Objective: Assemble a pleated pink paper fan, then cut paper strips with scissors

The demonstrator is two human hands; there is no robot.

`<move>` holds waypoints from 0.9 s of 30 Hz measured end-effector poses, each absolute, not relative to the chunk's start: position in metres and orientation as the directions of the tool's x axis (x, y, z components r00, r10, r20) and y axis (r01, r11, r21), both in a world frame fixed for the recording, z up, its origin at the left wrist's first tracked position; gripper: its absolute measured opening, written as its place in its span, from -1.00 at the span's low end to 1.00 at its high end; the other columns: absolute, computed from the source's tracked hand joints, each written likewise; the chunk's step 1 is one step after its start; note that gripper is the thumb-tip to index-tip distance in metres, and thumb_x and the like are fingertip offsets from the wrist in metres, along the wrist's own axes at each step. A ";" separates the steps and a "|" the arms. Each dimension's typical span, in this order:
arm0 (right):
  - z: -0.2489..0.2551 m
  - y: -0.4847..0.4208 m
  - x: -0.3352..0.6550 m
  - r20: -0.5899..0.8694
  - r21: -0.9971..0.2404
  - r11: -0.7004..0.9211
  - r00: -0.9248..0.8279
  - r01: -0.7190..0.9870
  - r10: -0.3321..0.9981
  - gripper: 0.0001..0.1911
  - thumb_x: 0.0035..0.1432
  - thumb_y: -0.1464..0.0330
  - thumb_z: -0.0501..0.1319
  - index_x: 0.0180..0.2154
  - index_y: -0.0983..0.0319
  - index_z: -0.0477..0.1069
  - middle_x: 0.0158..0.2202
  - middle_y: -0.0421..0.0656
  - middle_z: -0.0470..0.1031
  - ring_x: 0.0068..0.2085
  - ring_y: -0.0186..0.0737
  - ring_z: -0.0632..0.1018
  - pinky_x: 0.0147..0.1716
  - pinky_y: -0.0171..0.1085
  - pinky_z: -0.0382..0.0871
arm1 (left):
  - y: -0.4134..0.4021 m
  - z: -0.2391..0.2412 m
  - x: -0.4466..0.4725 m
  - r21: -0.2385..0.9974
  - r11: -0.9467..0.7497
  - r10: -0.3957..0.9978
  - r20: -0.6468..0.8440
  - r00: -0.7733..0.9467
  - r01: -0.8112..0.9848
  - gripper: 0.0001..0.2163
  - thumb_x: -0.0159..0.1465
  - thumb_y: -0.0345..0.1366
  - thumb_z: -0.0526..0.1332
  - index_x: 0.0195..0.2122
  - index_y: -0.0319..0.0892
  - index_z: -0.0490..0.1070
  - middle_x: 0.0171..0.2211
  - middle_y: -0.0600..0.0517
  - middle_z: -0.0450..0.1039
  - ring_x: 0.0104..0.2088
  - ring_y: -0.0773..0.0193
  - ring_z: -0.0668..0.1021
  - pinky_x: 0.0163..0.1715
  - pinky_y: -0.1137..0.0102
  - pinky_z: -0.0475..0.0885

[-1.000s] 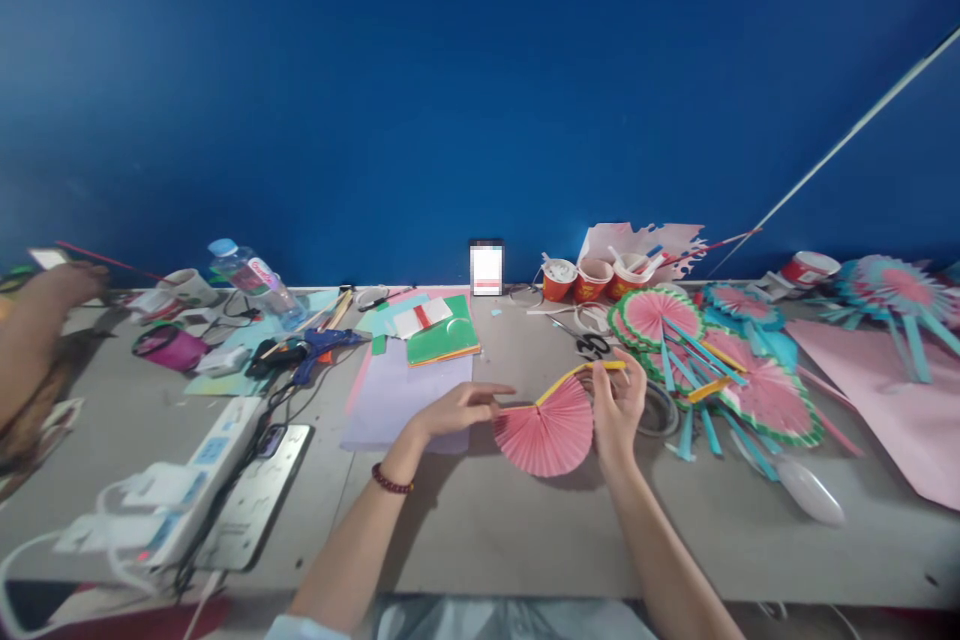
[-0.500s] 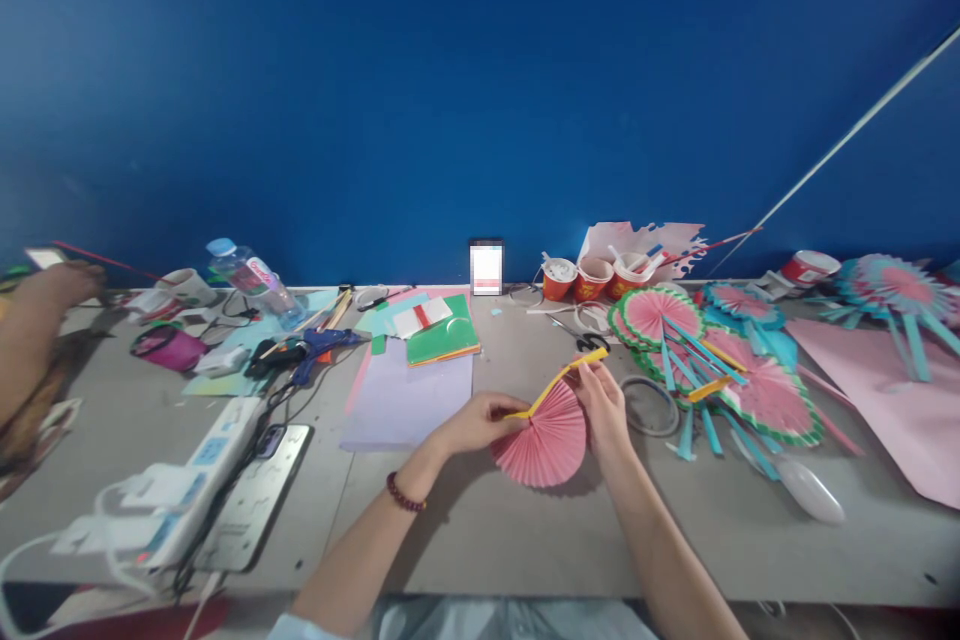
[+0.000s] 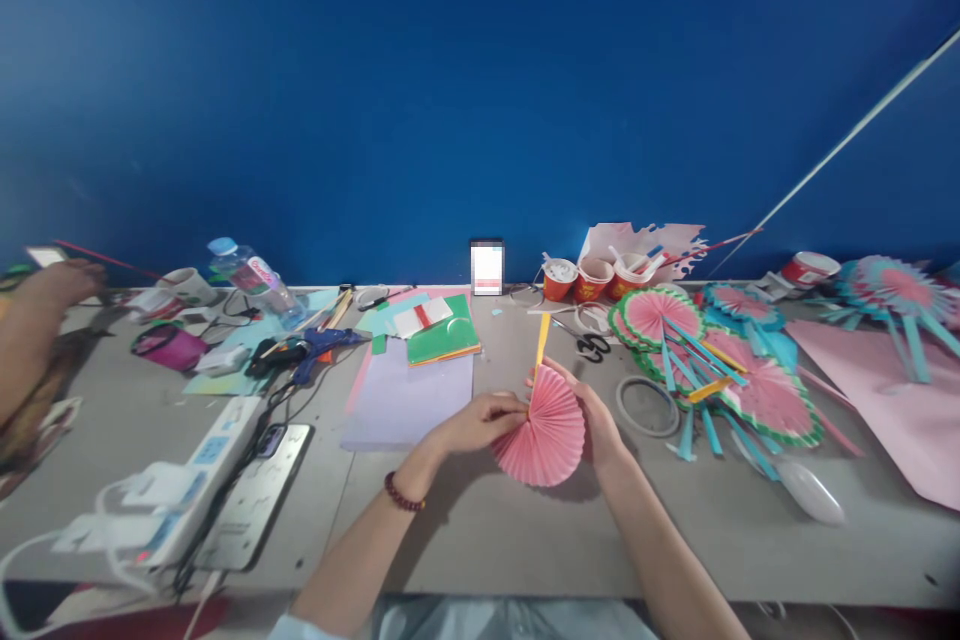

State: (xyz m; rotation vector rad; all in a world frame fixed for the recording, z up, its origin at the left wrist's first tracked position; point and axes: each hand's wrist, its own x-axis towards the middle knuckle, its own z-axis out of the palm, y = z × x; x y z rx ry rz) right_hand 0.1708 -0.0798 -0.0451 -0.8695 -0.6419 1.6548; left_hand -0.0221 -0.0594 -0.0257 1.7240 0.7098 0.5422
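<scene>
A pink pleated paper fan (image 3: 544, 435) is held just above the grey table (image 3: 525, 530) between both my hands. My left hand (image 3: 480, 420) pinches its left edge at the hub, fingers closed. My right hand (image 3: 592, 415) cups the fan from behind on the right, its fingers wrapped against the pleats. A yellow paper strip (image 3: 541, 345) stands nearly upright from the fan's top edge.
Finished pink, green and teal fans (image 3: 705, 365) lie to the right, with a tape ring (image 3: 649, 407) and scissors (image 3: 592, 345) close by. Red cups (image 3: 592, 278) stand behind. Coloured paper (image 3: 442, 335), a glue gun (image 3: 315, 348), a bottle (image 3: 251, 278) and power strips (image 3: 187, 490) lie left. Another person's arm (image 3: 30, 340) is far left.
The fan has closed further round and shifted slightly left. The yellow strip swung from lying slanted to the right up to nearly vertical. My right hand moved in behind the fan.
</scene>
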 end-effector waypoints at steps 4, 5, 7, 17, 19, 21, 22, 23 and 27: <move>-0.047 -0.078 0.172 -0.224 -0.789 -0.211 -0.050 -0.577 0.973 -0.62 -0.08 0.14 0.34 -0.19 0.16 0.52 -0.27 -0.14 0.60 -0.22 -0.11 0.60 -0.21 -0.19 0.47 | -0.058 -0.026 -0.023 0.959 -0.191 0.769 0.015 0.639 0.207 -0.63 0.32 -0.05 0.05 -0.20 -0.18 0.57 -0.31 -0.04 0.48 -0.30 0.24 0.49 -0.25 0.40 0.36; -0.047 -0.078 0.172 -0.223 -0.790 -0.192 -0.020 -0.582 0.975 -0.66 -0.09 0.16 0.36 -0.24 0.16 0.54 -0.31 -0.15 0.60 -0.24 -0.12 0.60 -0.22 -0.21 0.47 | -0.057 -0.026 -0.024 0.961 -0.181 0.798 0.018 0.603 0.210 -0.63 0.32 -0.06 0.06 -0.20 -0.18 0.57 -0.30 -0.04 0.49 -0.28 0.22 0.50 -0.23 0.39 0.36; -0.047 -0.077 0.171 -0.198 -0.800 -0.150 0.021 -0.581 0.980 -0.71 -0.11 0.19 0.39 -0.30 0.16 0.55 -0.32 -0.16 0.61 -0.25 -0.14 0.61 -0.23 -0.24 0.48 | -0.055 -0.028 -0.024 0.972 -0.136 0.851 0.014 0.525 0.194 -0.64 0.32 -0.07 0.07 -0.18 -0.18 0.57 -0.24 -0.06 0.53 -0.21 0.18 0.51 -0.16 0.36 0.36; -0.053 -0.090 0.140 0.126 -0.929 0.104 -0.038 -0.356 0.991 -0.59 -0.04 0.28 0.39 -0.08 0.05 0.52 0.02 -0.13 0.53 0.04 -0.09 0.51 0.07 -0.10 0.36 | -0.046 -0.044 -0.024 0.979 0.130 0.980 -0.103 0.168 -0.155 -0.66 0.20 -0.02 0.22 -0.21 -0.19 0.54 -0.19 -0.04 0.57 -0.16 0.16 0.55 -0.12 0.34 0.40; -0.056 -0.094 0.135 0.178 -0.943 0.151 -0.068 -0.295 0.982 -0.52 -0.02 0.31 0.38 0.00 0.01 0.47 0.10 -0.16 0.46 0.11 -0.08 0.46 0.11 -0.08 0.34 | -0.047 -0.043 -0.022 0.959 0.150 0.984 -0.121 0.131 -0.242 -0.67 0.17 -0.03 0.26 -0.23 -0.20 0.53 -0.19 -0.04 0.56 -0.17 0.18 0.54 -0.13 0.36 0.40; -0.058 -0.096 0.132 0.241 -0.959 0.220 -0.105 -0.177 0.965 -0.42 -0.02 0.35 0.38 0.09 -0.02 0.40 0.16 -0.17 0.39 0.18 -0.06 0.40 0.15 -0.06 0.30 | -0.048 -0.040 -0.021 0.930 0.169 0.982 -0.132 0.132 -0.326 -0.68 0.16 -0.05 0.28 -0.23 -0.21 0.52 -0.19 -0.05 0.56 -0.18 0.18 0.55 -0.14 0.36 0.41; -0.059 -0.097 0.131 0.281 -0.958 0.269 -0.126 -0.102 0.952 -0.37 -0.02 0.36 0.38 0.12 -0.03 0.36 0.19 -0.18 0.36 0.20 -0.05 0.37 0.17 -0.05 0.28 | -0.049 -0.038 -0.020 0.910 0.187 0.979 -0.142 0.145 -0.369 -0.69 0.16 -0.06 0.29 -0.23 -0.21 0.51 -0.19 -0.06 0.56 -0.18 0.18 0.55 -0.14 0.35 0.41; -0.060 -0.097 0.130 0.322 -0.946 0.323 -0.150 -0.024 0.935 -0.33 -0.02 0.37 0.38 0.15 -0.03 0.33 0.20 -0.18 0.34 0.22 -0.04 0.34 0.19 -0.04 0.26 | -0.050 -0.037 -0.019 0.886 0.209 0.975 -0.156 0.160 -0.413 -0.69 0.16 -0.07 0.29 -0.23 -0.21 0.51 -0.20 -0.06 0.56 -0.19 0.17 0.56 -0.15 0.34 0.42; -0.065 -0.096 0.129 0.471 -0.813 0.540 -0.301 0.218 0.829 -0.24 0.04 0.36 0.33 0.26 0.03 0.15 0.25 -0.12 0.26 0.26 -0.02 0.28 0.22 0.00 0.19 | -0.052 -0.037 -0.016 0.755 0.316 0.949 -0.261 0.180 -0.574 -0.75 0.14 -0.15 0.32 -0.28 -0.25 0.50 -0.27 -0.08 0.57 -0.19 0.15 0.58 -0.14 0.35 0.46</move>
